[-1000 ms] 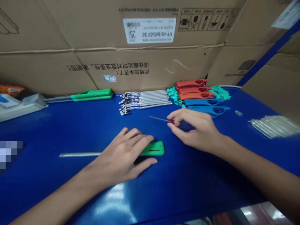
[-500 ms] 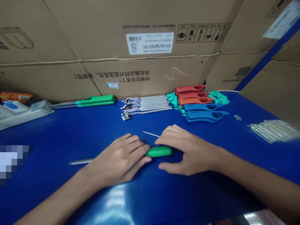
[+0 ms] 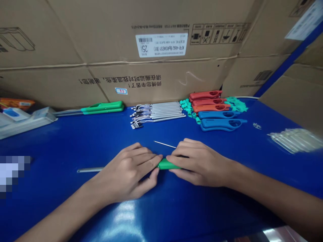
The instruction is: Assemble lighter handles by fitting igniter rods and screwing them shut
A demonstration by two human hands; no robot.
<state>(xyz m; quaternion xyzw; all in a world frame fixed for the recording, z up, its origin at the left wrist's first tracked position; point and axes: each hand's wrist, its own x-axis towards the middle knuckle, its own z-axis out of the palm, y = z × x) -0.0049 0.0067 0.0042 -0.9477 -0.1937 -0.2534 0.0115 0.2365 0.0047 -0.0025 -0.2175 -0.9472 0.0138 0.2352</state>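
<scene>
A green long-reach lighter (image 3: 166, 164) lies flat across the middle of the table, its silvery tube (image 3: 90, 170) pointing left. My left hand (image 3: 133, 169) is wrapped over the left part of its handle, with the thumb at the near side. On the right end my right hand (image 3: 199, 163) is closed, fingertips and thumb gripping the green body. Much of the handle is hidden by both hands. Just beyond the lighter, a thin pointed metal rod (image 3: 164, 144) sticks out from behind my right fingers; its other end is hidden.
Metal tubes with wires (image 3: 165, 112) lie at the back, beside turquoise caps (image 3: 186, 107). Red, orange and blue handle shells (image 3: 220, 124) lie to their right. Green lighters (image 3: 103, 107) and a power strip (image 3: 27, 122) are back left; clear-bagged parts (image 3: 295, 140) far right. Cardboard (image 3: 108, 50) walls the back.
My right hand, apart from the lighter before with thumb and fingers spread, has closed on its right end. The lighter's tube has shifted slightly right and up in view.
</scene>
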